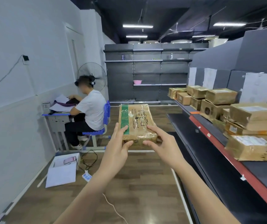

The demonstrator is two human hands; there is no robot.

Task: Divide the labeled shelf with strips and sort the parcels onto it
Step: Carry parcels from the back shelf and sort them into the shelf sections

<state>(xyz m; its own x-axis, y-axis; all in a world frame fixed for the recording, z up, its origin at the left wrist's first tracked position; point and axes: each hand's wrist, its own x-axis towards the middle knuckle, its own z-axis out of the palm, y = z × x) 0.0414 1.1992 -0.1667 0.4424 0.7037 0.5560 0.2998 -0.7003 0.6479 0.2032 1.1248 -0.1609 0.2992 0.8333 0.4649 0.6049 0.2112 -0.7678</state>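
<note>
Floor: dark wood-plank floor (139, 188) down the aisle, white cable trailing across it.
Room: white wall on the left, empty grey metal racks (147, 73) at the far end, strip lights overhead.
Shelf: long black shelf with a red front edge (236, 165) on the right, stacked with taped brown cardboard parcels (236, 113).
Held parcel: flat brown cardboard box with a green tape band (136, 125), up in mid-air over the aisle, left of the shelf.
Left hand (118, 147): fingers on top, thumb on the near edge, gripping the box.
Right hand (163, 143): same grip on the near right corner.
Table: seated person in a white shirt (89, 110) at a small grey table (56, 120) by the wall, papers on it.
Open white box (63, 167): on the floor, a pink item inside.
</note>
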